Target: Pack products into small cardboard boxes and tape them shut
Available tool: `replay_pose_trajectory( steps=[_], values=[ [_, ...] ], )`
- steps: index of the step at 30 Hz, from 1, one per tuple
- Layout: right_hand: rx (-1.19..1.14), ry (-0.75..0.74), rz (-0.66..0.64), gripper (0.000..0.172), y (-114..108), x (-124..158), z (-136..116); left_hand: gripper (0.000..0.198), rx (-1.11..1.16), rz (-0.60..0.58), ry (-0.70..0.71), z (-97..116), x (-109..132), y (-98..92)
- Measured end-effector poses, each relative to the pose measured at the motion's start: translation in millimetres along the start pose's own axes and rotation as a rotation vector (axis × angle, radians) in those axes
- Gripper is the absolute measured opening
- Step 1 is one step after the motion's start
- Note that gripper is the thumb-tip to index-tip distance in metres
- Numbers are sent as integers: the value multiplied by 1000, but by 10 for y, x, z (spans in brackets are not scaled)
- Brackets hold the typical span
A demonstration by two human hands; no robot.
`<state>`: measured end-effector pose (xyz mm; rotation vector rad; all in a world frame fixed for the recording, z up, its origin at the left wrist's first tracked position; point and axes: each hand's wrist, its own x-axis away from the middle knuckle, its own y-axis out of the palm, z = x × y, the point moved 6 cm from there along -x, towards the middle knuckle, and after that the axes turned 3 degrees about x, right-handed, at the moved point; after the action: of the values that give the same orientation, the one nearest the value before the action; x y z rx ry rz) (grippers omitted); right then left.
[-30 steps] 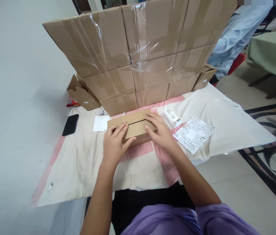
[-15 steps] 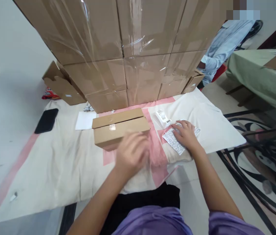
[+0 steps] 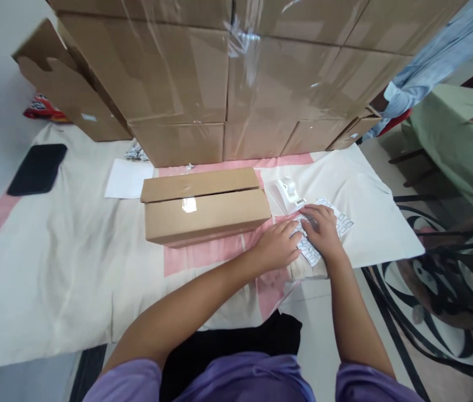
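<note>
A white sheet printed with small outlined shapes (image 3: 343, 223) lies at the right of the cloth-covered table. My right hand (image 3: 323, 230) rests on it, its fingers bent over the paper and its thumb turned inward. At the sheet's left edge, my left hand (image 3: 277, 247) has its fingertips closed on the paper; exactly what they pinch is too small to tell. Just beyond the fingers stands a white tape dispenser (image 3: 288, 195). A closed brown cardboard box (image 3: 206, 215) with a shiny piece of tape on its front flap sits left of my hands.
Stacked, taped cartons (image 3: 177, 72) wall off the back of the table. An open cardboard box (image 3: 72, 95), a black phone-like slab (image 3: 38, 169) and white paper (image 3: 128, 178) are at the left. Behind the stack, a person's light-blue sleeve (image 3: 433, 70) shows at the right.
My left hand has moved from in front of the box rightward to the printed sheet. My right hand has stayed on the sheet, its fingers now more bent. The view has tipped downward.
</note>
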<state>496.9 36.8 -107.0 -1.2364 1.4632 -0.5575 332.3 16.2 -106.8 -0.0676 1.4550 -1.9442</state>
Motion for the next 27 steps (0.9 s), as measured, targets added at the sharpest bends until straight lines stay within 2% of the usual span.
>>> replay_pose_trajectory(
  steps=[2, 6, 11, 17, 23, 27],
  values=[
    [4, 8, -1, 26, 1, -7, 0, 41, -18, -20, -2, 2, 14, 7],
    [-30, 15, 1, 17, -6, -12, -4, 41, -36, -38, 10, 10, -6, 43],
    [-27, 77, 1, 22, 11, -16, 20, 41, -21, -56, 0, 1, -13, 51],
    [-22, 86, 7, 15, 29, -25, 30, 43, -24, -60, -3, 1, -13, 60],
    [-7, 22, -95, 16, -2, -93, -20, 37, -5, -66, 3, -6, -15, 49],
    [0, 43, -135, 23, -43, -105, -59, 32, 7, -67, 30, 12, -12, -6]
  ],
)
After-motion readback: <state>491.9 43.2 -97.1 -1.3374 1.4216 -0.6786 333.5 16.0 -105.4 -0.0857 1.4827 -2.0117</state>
